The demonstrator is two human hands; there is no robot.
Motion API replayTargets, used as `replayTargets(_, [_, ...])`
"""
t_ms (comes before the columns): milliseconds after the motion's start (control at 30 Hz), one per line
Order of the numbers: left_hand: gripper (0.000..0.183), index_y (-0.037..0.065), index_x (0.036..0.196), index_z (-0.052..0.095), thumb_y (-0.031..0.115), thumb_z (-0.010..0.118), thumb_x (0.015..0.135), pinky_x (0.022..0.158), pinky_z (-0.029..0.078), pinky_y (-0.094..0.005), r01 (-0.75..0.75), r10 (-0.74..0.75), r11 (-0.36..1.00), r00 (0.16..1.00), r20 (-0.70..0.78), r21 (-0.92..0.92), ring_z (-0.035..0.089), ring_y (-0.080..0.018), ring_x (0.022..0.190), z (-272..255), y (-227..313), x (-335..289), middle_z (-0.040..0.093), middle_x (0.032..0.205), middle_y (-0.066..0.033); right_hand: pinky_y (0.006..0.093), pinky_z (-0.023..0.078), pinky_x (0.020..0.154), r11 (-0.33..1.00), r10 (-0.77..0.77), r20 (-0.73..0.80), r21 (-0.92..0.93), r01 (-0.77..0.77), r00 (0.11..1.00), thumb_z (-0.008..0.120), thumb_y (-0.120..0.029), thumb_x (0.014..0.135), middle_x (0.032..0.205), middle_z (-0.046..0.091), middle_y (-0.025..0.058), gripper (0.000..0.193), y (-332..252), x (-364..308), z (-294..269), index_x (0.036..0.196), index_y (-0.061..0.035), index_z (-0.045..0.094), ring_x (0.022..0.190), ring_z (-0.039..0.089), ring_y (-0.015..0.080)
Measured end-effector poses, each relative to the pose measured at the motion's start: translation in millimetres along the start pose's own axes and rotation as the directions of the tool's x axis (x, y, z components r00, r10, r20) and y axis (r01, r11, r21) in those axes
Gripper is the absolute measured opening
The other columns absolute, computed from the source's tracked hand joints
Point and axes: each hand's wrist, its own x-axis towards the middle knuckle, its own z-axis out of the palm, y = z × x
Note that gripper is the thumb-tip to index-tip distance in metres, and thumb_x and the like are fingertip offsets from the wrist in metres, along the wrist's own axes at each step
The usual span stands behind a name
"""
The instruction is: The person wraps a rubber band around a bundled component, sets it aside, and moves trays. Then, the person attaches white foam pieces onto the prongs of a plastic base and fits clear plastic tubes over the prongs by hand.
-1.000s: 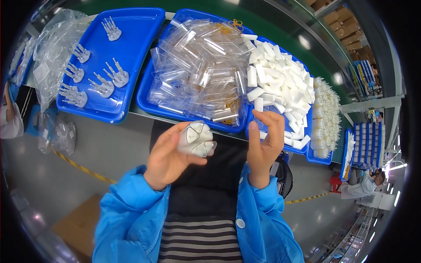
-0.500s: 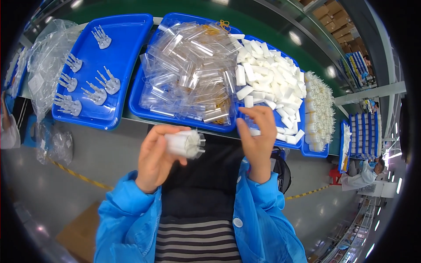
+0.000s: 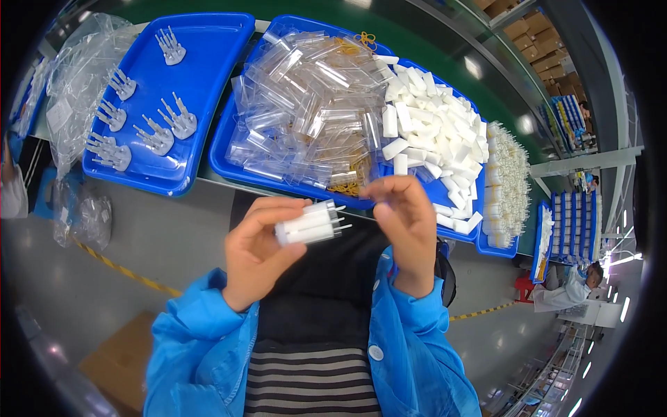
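Off the near edge of the middle blue tray (image 3: 240, 179), a short white cylinder (image 3: 303, 228), clear-walled toward one end, is gripped in a worker's left hand (image 3: 260, 247), fingers over its top and thumb beneath. Its long axis runs left to right, angled slightly toward the trays, so that its thin white prongs (image 3: 339, 220) point at the right hand (image 3: 408, 226). That hand hangs just beyond the prong tips, apart from them, by the tray's near right corner; its fingers are bent, and blur makes it impossible to tell whether the fingertips pinch anything small. Clear sleeves (image 3: 306, 104) fill the middle tray, while white blocks (image 3: 434, 121) heap in the tray (image 3: 436, 192) to its right.
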Motion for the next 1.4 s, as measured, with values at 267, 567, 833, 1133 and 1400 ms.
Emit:
replayTargets(267, [0.033,-0.004,0.115,0.061,-0.008,0.068,0.083,0.102,0.047,-0.0424,-0.172,0.162,0.955,0.985,0.064,0.243,0.052,-0.0345,0.126,13.4,0.7,3.1,0.05,0.128,-0.0196,0.0288,0.048,0.082,0.94,-0.172,-0.019,-0.302,0.159,0.985,0.067,-0.003,0.085,0.102,0.062,0.0116,0.024,-5.9,-18.2,15.7,0.108,0.0006,0.061,0.091,0.061,0.0185])
replayTargets(567, [0.037,-0.001,0.109,0.067,-0.012,0.072,0.075,0.095,0.053,-0.0412,-0.293,0.3,0.839,0.952,0.06,0.458,0.06,-0.0371,0.115,15.7,0.1,3.9,0.058,0.121,-0.0204,0.0297,0.049,0.076,0.847,-0.289,0.13,-0.426,0.317,0.948,0.068,0.001,0.08,0.103,0.065,0.0139,0.028,-10.6,-24.5,19.1,0.107,-0.0006,0.061,0.088,0.061,0.0207])
replayTargets(833, [0.033,-0.001,0.105,0.068,-0.013,0.072,0.074,0.094,0.053,-0.0418,-0.341,0.351,0.793,0.933,0.079,0.506,0.06,-0.039,0.115,13.4,-3.2,-0.2,0.058,0.121,-0.0215,0.0299,0.051,0.074,0.913,-0.28,0.072,-0.29,0.288,0.957,0.07,-0.002,0.082,0.104,0.067,0.0136,0.029,-6.0,-30.1,25.1,0.11,-0.0006,0.064,0.085,0.064,0.0219])
replayTargets(1133, [0.028,-0.003,0.105,0.065,-0.009,0.068,0.077,0.093,0.052,-0.0394,-0.286,0.335,0.801,0.942,0.003,0.526,0.062,-0.0341,0.111,14.5,-0.4,2.3,0.054,0.122,-0.0208,0.0241,0.047,0.068,0.941,-0.248,-0.003,-0.239,0.24,0.969,0.067,0.007,0.081,0.099,0.065,0.0113,0.035,1.7,-30.3,16.5,0.116,0.0014,0.067,0.079,0.06,0.0135])
replayTargets(1400, [0.026,-0.003,0.104,0.065,-0.008,0.068,0.079,0.096,0.049,-0.0392,-0.234,0.284,0.863,0.958,-0.047,0.448,0.059,-0.033,0.115,15.0,-0.7,1.4,0.049,0.125,-0.0189,0.0222,0.045,0.077,0.949,-0.273,-0.044,-0.177,0.262,0.961,0.063,0.006,0.087,0.112,0.057,0.0114,0.032,9.9,-29.3,8.8,0.119,0.0033,0.064,0.093,0.055,0.011])
